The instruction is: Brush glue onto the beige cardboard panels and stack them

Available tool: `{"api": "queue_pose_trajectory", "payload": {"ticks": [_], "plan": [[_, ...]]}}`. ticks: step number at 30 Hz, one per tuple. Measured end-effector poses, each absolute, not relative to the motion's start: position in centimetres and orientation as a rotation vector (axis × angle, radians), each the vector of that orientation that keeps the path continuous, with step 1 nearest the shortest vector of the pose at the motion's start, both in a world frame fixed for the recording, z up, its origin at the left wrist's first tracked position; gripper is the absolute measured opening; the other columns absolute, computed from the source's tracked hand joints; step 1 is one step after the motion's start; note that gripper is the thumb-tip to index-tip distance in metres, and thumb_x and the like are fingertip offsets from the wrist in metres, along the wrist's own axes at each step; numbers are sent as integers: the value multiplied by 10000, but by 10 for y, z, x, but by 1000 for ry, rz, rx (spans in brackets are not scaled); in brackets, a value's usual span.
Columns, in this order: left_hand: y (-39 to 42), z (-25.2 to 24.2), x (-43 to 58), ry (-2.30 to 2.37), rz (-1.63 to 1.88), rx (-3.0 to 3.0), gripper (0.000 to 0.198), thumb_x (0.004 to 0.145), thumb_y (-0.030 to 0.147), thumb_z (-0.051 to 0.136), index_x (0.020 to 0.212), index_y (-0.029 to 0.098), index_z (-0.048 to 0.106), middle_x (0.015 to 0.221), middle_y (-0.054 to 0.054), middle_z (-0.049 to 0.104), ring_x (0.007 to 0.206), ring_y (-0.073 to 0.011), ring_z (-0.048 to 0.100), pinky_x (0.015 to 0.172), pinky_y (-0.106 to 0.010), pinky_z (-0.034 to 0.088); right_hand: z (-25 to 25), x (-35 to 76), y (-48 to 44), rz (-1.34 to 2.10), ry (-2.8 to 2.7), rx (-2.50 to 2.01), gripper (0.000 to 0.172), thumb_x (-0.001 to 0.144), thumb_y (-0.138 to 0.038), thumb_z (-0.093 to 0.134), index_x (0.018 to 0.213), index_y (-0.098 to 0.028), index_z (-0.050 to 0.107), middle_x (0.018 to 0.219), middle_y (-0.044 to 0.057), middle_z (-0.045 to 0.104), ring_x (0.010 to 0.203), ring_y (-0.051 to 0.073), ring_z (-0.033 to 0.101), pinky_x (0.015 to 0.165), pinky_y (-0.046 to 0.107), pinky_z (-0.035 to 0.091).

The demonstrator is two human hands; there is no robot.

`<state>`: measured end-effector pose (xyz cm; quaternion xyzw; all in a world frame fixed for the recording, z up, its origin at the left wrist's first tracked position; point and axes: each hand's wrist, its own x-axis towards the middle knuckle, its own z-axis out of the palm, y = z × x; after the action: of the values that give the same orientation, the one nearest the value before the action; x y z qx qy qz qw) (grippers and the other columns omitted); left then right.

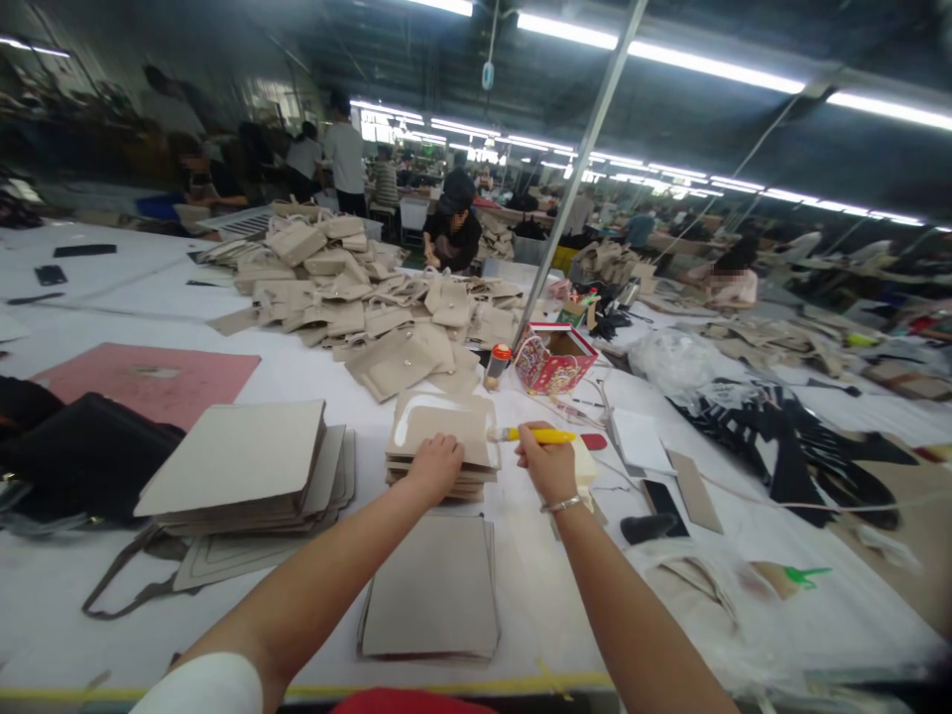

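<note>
The left hand (435, 466) is pressing open and flat on a stack of beige bag panels (438, 426), not gripping it. The right hand (548, 463) is clenched around a yellow-handled brush (541, 435), holding it level over the stack's far right corner. The brush tip is pale and hard to make out, so I cannot tell whether it is touching the panel. A glossy white streak (411, 421) is showing on the top panel, though it could be wet adhesive or glare. The hands are hiding part of that panel.

A taller stack of panels (230, 461) is sitting on the bench (66, 585) just left of the left hand, and a thinner stack (431, 590) is lying nearer the person, between the forearms. Beyond the hands, a bottle with a red cap (498, 364) is standing beside a red patterned box (554, 362), and a large heap of cut beige pieces (357, 307) is spreading across the bench. A black bag (89, 456) is lying far left, partly cut off by the frame. A co-worker (453, 223) is leaning in across the bench.
</note>
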<state>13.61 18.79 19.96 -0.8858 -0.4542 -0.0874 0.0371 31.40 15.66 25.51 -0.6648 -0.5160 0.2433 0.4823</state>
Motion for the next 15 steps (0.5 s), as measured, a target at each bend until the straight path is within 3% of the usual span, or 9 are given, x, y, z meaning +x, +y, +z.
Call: {"api": "queue_pose_trajectory", "payload": {"ticks": [7, 15], "plan": [[176, 191, 148, -1480, -161, -2685, 319, 826, 113, 378, 1089, 33, 541, 1070, -209, 540, 986, -292, 478, 764, -397, 392, 255, 216, 236, 1173, -1651, -1286, 206, 713, -363, 579, 756, -162, 601, 494, -31, 592, 372, 61, 493, 360, 132, 372], [184, 195, 140, -1460, -239, -2707, 258, 830, 136, 399, 1035, 79, 544, 1009, -158, 544, 927, -273, 496, 712, -376, 424, 241, 244, 286, 708, -1327, -1726, 256, 764, -316, 497, 677, -96, 594, 523, 7, 606, 403, 45, 503, 438, 134, 371]]}}
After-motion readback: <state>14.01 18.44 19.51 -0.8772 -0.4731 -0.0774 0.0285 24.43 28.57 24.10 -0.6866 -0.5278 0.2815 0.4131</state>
